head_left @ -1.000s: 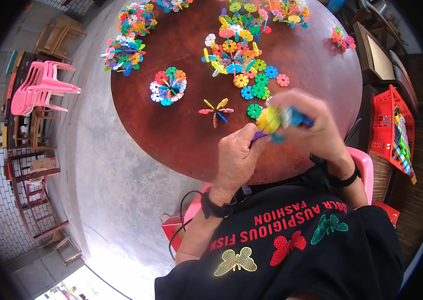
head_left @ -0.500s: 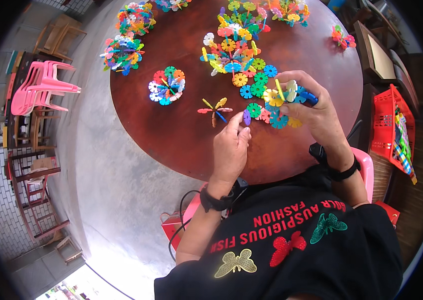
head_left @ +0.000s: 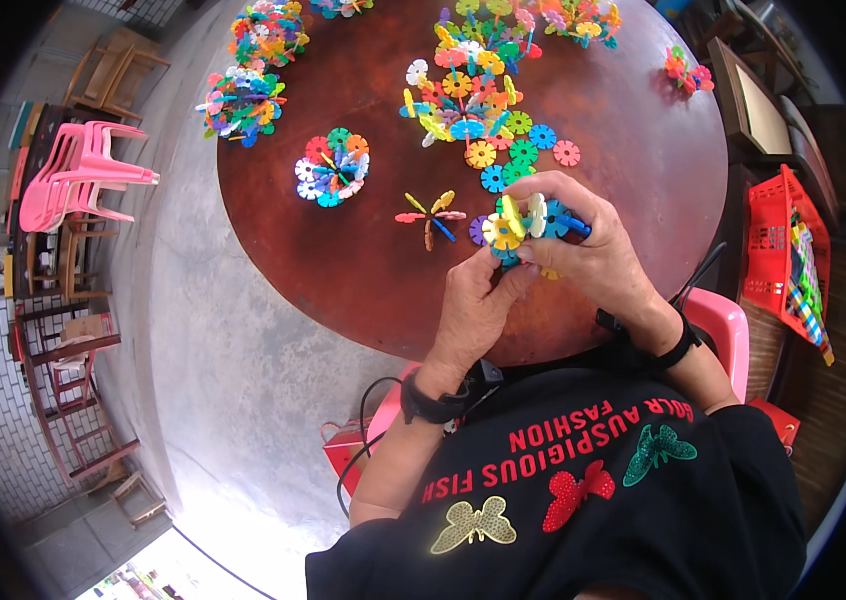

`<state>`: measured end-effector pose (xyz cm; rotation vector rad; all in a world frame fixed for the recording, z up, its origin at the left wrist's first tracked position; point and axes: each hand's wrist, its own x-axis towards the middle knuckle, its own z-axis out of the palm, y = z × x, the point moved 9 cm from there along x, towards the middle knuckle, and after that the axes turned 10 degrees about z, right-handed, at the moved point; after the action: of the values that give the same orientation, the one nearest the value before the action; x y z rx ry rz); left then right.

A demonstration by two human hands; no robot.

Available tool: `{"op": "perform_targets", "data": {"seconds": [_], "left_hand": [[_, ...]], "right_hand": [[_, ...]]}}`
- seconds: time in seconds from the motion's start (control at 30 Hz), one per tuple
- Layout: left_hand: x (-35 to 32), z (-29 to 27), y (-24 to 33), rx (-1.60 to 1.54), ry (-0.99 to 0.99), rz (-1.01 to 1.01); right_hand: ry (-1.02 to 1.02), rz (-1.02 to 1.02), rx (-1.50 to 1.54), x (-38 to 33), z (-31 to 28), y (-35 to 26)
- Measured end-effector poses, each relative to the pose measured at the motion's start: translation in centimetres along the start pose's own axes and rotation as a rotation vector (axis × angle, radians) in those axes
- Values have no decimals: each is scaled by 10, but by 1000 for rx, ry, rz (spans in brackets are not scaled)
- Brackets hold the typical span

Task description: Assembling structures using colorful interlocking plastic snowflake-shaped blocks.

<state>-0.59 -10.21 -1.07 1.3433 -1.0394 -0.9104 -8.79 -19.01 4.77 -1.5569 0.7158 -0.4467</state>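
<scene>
My right hand is closed around a small cluster of interlocking notched discs, with yellow, white and blue pieces showing. Just below it, my left hand has thumb and forefinger pinched at the cluster's lower edge, where a blue disc shows; most of that grip is hidden by the fingers. A purple disc lies on the table beside the cluster. To the left sits a small star-shaped piece made of several discs on edge. Loose discs, among them a green disc and a pink disc, lie beyond my hands.
The round dark red table carries several finished-looking disc balls, one a multicoloured ball near its left edge. A half-round disc piece stands closer. At right is a red basket; pink plastic chairs stand far left.
The cluster in my right hand has moved left and nearer to me. My left hand has left the purple disc and come up to the cluster. A pink disc has come into view.
</scene>
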Motion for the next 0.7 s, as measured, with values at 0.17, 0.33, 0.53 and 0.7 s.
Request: {"op": "perform_targets", "data": {"seconds": [0.17, 0.33, 0.53, 0.7], "left_hand": [[1, 8, 12, -36, -31, -9], [-4, 20, 14, 140, -186, 129], [3, -4, 10, 311, 71, 81], [2, -18, 0, 345, 153, 68]], "right_hand": [[29, 63, 302, 0, -10, 11], [530, -149, 385, 2, -153, -15], [319, 59, 2, -5, -108, -13], [5, -25, -258, 9, -35, 0]]}}
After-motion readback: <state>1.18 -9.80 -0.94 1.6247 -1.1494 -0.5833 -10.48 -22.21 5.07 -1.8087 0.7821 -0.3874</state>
